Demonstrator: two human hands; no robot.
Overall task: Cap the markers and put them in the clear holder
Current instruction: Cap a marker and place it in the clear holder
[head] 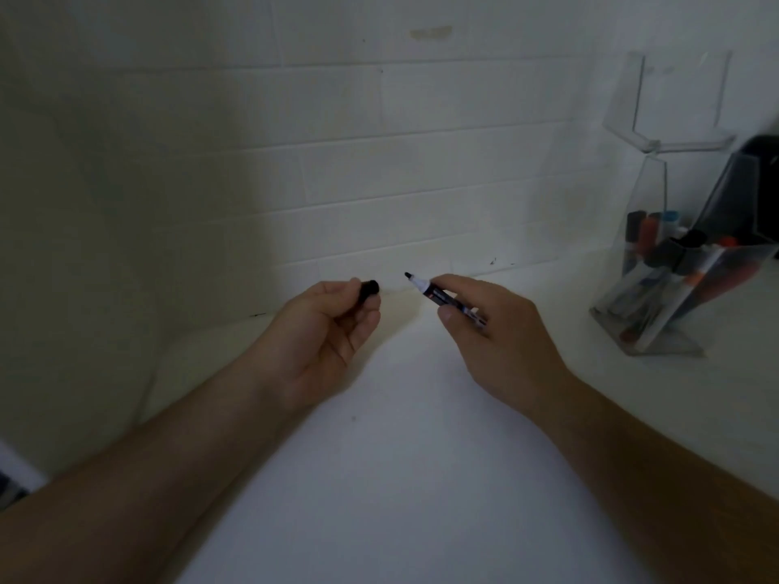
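Here, an uncapped black marker is pinched between the thumb and fingers of the right hand, tip pointed left above the white desk. Its black cap is pinched by the curled fingers of the left hand, just apart from the tip. The clear holder, loaded with capped markers, is set well to the right against the white brick wall.

left hand: bare, no rings | right hand: bare | forearms: sleeveless
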